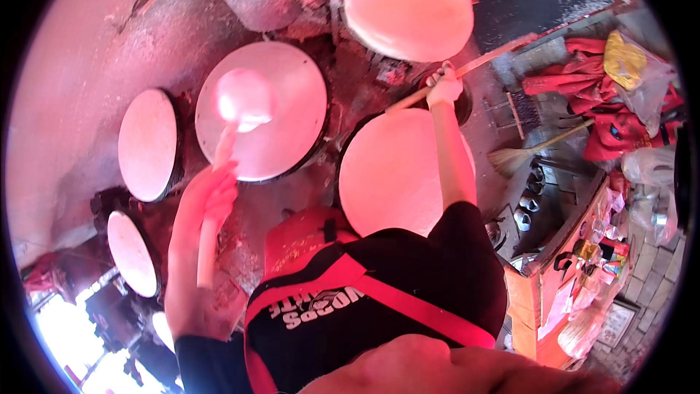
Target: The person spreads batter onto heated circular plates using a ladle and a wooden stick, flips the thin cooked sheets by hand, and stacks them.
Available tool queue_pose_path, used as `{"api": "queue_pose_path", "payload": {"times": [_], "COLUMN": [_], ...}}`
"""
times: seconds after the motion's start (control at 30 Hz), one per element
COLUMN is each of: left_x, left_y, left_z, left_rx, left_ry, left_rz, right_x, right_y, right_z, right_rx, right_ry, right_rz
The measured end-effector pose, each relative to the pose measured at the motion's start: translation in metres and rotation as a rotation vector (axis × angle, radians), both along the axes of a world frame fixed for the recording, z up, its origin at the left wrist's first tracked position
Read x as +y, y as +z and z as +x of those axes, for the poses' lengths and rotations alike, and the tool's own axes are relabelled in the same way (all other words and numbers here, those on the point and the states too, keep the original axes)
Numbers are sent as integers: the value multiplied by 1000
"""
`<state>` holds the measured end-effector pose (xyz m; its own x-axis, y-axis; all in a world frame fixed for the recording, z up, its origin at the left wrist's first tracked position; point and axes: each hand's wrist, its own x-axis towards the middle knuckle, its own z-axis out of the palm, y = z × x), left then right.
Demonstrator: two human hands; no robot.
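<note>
At left, the left hand [215,193] has its fingers wrapped round the handle of the ladle [248,96]. The handle's long axis runs up the view, tipping slightly right; its butt end sticks out below the fingers, its bowl lies beyond them, over the left griddle [300,128]. I cannot tell whether bowl and surface touch. To the right, the right hand [443,86] grips the stick [481,62], which slants from lower left to upper right through the fingers. Its lower end reaches the upper edge of the near griddle [386,175]; the far griddle [408,11] lies just beyond that hand.
</note>
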<state>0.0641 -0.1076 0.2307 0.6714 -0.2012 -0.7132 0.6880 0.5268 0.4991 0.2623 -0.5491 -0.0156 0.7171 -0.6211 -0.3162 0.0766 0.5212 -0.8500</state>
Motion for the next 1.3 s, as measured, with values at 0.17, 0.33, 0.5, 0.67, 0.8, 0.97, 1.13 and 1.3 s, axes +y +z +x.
{"api": "queue_pose_path", "payload": {"times": [0.17,0.33,0.5,0.67,0.8,0.97,1.13,1.3], "left_x": [7,6,28,85,128,197,245,254], "left_y": [-116,-196,-186,-148,-128,-157,-175,-200], "left_z": [70,115,113,122,122,67,-43,-96], "left_rx": [-190,-704,-842,-1204,-1269,-1013,-300,-100], "left_ry": [-426,-545,-347,-10,-4,15,-19,180], "left_rz": [345,1566,1746,1836,1517,1042,330,4], "right_x": [93,170,237,313,354,369,402,443], "right_y": [53,28,8,19,-9,24,-9,33], "right_z": [-126,-212,-286,-279,-237,-259,-269,-228], "right_rx": [258,178,299,740,250,200,209,268], "right_ry": [518,689,476,642,472,428,340,493], "right_rz": [52,-142,-1375,-1206,-695,30,-55,-34]}}
